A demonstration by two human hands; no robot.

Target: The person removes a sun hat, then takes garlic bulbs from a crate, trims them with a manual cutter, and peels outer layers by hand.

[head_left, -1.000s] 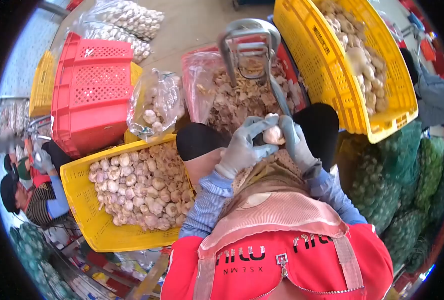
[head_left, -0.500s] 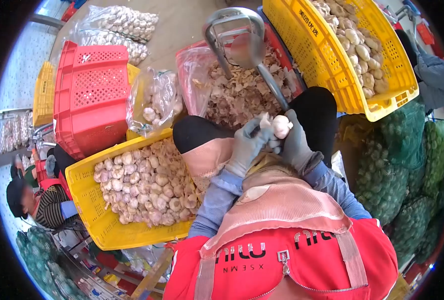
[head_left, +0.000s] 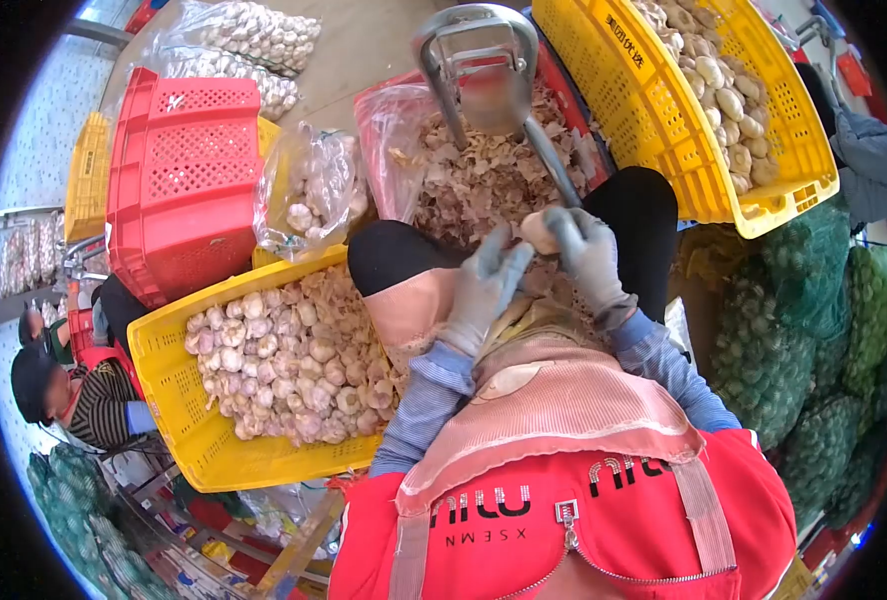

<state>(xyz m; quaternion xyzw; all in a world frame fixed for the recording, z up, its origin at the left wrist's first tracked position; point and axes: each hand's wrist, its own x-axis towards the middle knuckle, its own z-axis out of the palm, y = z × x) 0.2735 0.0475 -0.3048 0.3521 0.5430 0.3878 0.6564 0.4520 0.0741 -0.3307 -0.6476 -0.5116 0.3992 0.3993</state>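
A garlic bulb (head_left: 539, 233) is held in the fingers of my gloved right hand (head_left: 591, 258), above my lap. My gloved left hand (head_left: 486, 288) is just left of it, with fingers and thumb apart and nothing in them. Straight ahead stands a red crate (head_left: 372, 112) holding loose garlic skins (head_left: 464, 195). A bent metal tube frame (head_left: 554, 160) slants over the skins toward my right hand. Beside my left arm, a yellow crate (head_left: 189, 455) holds many garlic bulbs (head_left: 284, 365).
Another yellow crate (head_left: 654, 130) with pale bulbs (head_left: 729, 110) stands front right. Green mesh sacks (head_left: 764, 350) are piled at the right. To the left are an upturned red crate (head_left: 179, 190) and a plastic bag (head_left: 299, 200) with garlic. A person (head_left: 94, 400) sits far left.
My hands have moved apart. The right one has carried the bulb slightly up and left, toward the skins. My left hand has let go and opened, moving slightly lower.
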